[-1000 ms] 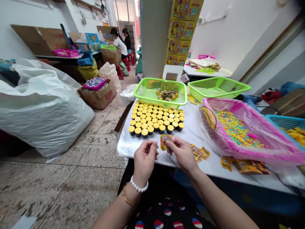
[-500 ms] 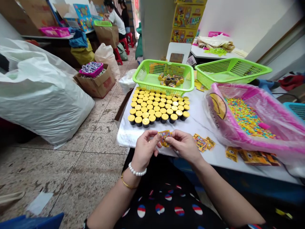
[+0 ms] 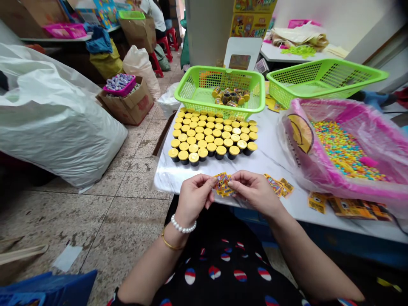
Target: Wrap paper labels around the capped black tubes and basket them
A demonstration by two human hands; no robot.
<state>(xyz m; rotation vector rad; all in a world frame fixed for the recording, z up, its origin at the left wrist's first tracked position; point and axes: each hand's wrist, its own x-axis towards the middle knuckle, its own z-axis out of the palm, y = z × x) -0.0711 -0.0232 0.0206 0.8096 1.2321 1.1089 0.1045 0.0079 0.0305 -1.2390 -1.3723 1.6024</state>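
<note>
My left hand [image 3: 194,199] and my right hand [image 3: 255,191] meet at the near edge of a white table [image 3: 270,157], both pinching a small stack of yellow printed stickers [image 3: 223,185]. Just beyond them stand several rows of small black pots with yellow lids [image 3: 210,137]. More loose stickers [image 3: 279,185] lie on the table to the right of my right hand. A pearl bracelet and a gold bangle are on my left wrist.
A green basket [image 3: 219,85] with a few pots sits behind the rows, a second green basket [image 3: 325,76] to its right. A pink plastic-lined tray [image 3: 344,148] holds coloured candy. Big white sacks [image 3: 57,114] and a cardboard box [image 3: 127,104] stand on the floor at left.
The view has tilted down. My hands have come closer together at the table edge, and the stickers now show fanned into several between my fingertips.
</note>
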